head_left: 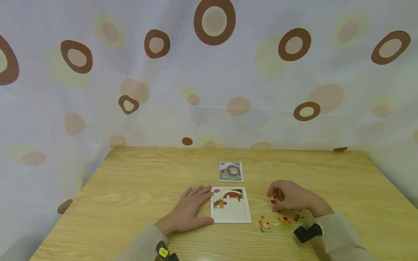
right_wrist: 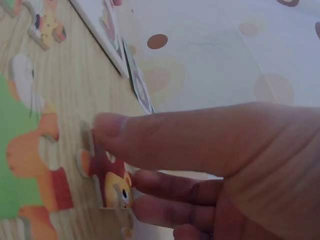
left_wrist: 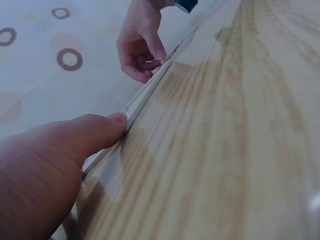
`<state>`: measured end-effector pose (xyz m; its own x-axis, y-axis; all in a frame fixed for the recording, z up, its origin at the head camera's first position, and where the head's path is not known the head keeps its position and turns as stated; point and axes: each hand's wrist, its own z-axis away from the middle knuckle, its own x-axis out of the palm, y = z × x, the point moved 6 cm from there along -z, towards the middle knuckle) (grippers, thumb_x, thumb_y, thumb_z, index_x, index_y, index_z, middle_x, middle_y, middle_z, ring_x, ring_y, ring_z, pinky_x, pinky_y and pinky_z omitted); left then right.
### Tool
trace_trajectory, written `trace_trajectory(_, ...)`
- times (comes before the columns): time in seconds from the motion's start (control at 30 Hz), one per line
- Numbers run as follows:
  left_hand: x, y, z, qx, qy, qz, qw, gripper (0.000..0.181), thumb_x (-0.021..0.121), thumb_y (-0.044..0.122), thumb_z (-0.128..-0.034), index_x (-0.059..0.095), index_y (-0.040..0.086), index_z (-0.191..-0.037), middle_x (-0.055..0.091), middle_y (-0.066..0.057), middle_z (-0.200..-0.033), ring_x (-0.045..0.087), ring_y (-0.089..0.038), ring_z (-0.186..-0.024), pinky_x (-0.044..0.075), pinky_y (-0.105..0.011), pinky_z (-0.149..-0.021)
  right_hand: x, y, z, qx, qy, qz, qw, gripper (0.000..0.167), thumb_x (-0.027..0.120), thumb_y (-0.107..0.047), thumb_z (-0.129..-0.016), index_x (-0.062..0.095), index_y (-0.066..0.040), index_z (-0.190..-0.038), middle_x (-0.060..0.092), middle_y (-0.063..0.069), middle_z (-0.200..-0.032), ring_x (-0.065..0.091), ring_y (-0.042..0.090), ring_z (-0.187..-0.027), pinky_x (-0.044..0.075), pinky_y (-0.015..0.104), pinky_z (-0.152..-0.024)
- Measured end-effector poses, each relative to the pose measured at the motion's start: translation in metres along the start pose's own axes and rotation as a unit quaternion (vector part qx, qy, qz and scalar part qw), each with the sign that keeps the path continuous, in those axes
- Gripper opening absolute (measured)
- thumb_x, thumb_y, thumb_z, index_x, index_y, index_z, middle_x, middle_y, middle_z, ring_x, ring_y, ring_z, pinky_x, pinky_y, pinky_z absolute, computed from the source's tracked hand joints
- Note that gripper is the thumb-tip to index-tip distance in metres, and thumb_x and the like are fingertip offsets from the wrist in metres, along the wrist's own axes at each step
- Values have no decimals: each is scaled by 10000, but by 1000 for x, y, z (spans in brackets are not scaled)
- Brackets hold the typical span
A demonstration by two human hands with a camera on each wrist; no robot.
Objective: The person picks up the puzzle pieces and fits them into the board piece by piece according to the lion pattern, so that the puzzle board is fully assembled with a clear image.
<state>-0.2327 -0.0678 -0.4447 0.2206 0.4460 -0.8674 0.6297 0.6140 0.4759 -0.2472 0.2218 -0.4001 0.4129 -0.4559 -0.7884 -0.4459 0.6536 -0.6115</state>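
Observation:
A white puzzle board [head_left: 236, 214], partly filled with pieces along its top and left, lies on the table. My left hand [head_left: 187, 214] rests flat at its left edge, fingers spread; in the left wrist view the thumb [left_wrist: 102, 131] touches the board's edge. To the right of the board, my right hand [head_left: 292, 197] pinches a dark red puzzle piece with a yellow face and an eye [right_wrist: 112, 185] between thumb and fingers. Beneath and in front of that hand lie several loose pieces, among them an orange and green one [head_left: 265, 224].
A small picture card with a lion [head_left: 231, 172] lies behind the board. The wooden table [head_left: 156, 174] reaches back to a patterned cloth [head_left: 209, 123], which also hangs at both sides. Black straps with small devices are on both wrists.

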Motion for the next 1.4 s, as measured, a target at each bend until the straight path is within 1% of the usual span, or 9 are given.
trace_trajectory(0.2,-1,0,2,29,62,11,10000,780,604,539,-869,376,117,-1484,278,-38,-1584,209,-307,-1466,85,-589,-1171,3,2,-3,141,81,201,9997,220,749,-105,-815,611,-66,-981,561,-13,-856,441,26,-658,439,212,-590)
trace_trajectory(0.33,-2,0,2,22,71,68,9999,776,607,534,-869,377,118,-1484,282,-37,-1583,207,-307,-1466,83,-592,-1170,3,1,-3,214,129,301,9992,201,753,-106,-813,620,-70,-960,550,-16,-842,430,38,-684,423,213,-598)
trace_trajectory(0.47,-1,0,2,24,65,79,9999,774,607,533,-869,379,120,-1483,283,-32,-1583,206,-303,-1467,82,-591,-1170,2,-1,-3,257,183,251,9992,197,753,-106,-815,631,-61,-963,555,-15,-837,434,41,-690,425,215,-603)
trace_trajectory(0.73,0,0,1,54,49,93,9999,766,607,536,-870,388,126,-1478,290,-28,-1581,205,-298,-1468,86,-592,-1170,1,-3,-2,376,545,70,9978,334,787,-141,-793,618,-23,-1056,561,20,-911,468,90,-756,451,225,-639)
trace_trajectory(0.9,0,1,1,4,41,97,9999,761,611,534,-868,391,131,-1475,291,-25,-1581,208,-294,-1468,90,-585,-1173,0,-2,-4,233,719,74,9971,277,781,-183,-805,610,-64,-987,589,-25,-845,490,40,-726,467,212,-633)
trace_trajectory(1.07,-1,0,1,-24,22,97,9999,760,611,537,-867,393,135,-1473,290,-20,-1581,206,-294,-1468,92,-584,-1173,1,-2,-7,-117,834,53,9964,202,756,-195,-832,593,-115,-921,559,-68,-759,444,3,-629,427,196,-574)
trace_trajectory(1.13,-1,0,1,-19,31,75,10000,759,608,541,-867,395,134,-1472,293,-22,-1580,209,-295,-1468,96,-584,-1172,3,-3,-8,-192,837,-16,9963,185,741,-193,-847,593,-118,-929,554,-70,-750,432,3,-611,412,195,-556)
trace_trajectory(1.23,-1,0,2,-8,51,41,10000,761,607,543,-866,398,131,-1470,296,-26,-1578,213,-297,-1466,100,-584,-1172,5,-4,-11,-161,850,-139,9962,156,708,-190,-877,604,-115,-965,572,-63,-768,448,5,-611,416,195,-553)
trace_trajectory(1.4,0,-1,2,-9,15,41,10000,765,607,549,-865,394,135,-1472,292,-21,-1580,213,-297,-1466,99,-586,-1171,8,-9,-15,-220,921,-230,9952,147,649,-127,-919,619,-58,-1045,605,-23,-820,474,6,-627,438,199,-561)
